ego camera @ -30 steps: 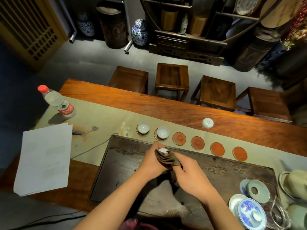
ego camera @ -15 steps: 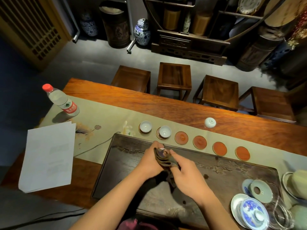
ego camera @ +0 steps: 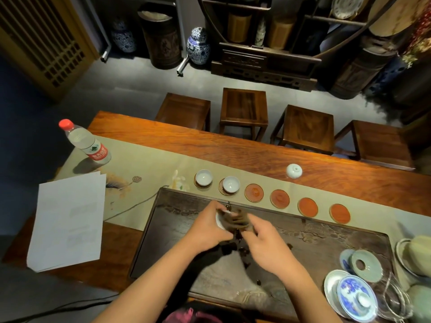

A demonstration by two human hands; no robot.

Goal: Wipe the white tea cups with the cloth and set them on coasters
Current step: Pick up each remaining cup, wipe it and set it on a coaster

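White porcelain tea cup (ego camera: 219,220), small, only a sliver of its rim and side visible: gripped in the left hand (ego camera: 207,227), fingers curled round it, above the far part of the dark carved wooden tea tray (ego camera: 326,231).

Brown cloth (ego camera: 235,220), crumpled, wrapped against the cup; motion-blurred. The right hand (ego camera: 265,245) pinches the cloth with its fingers bent toward the cup. Both forearms enter from the lower edge and converge over the tray, wrists near each other.

Two white tea cups, upright, each on a round coaster: the left cup (ego camera: 203,177) and the second cup (ego camera: 231,184), side by side on the beige table runner (ego camera: 149,159), just beyond the tray's far edge.

Four round red-brown coasters in a row to their right, bare: first (ego camera: 254,192), second (ego camera: 279,198), third (ego camera: 307,207), fourth (ego camera: 339,213).

One white tea cup (ego camera: 294,170) lying upturned, foot showing, at the runner's far edge, apart from the row.

Clear plastic water bottle with red cap (ego camera: 86,143) standing at the runner's left end; stack of white paper sheets (ego camera: 67,220) on the wooden table (ego camera: 256,148) near it.

Blue-and-white lidded bowl (ego camera: 354,297) and pale green ring-shaped saucer (ego camera: 366,265) at the tray's right near corner.
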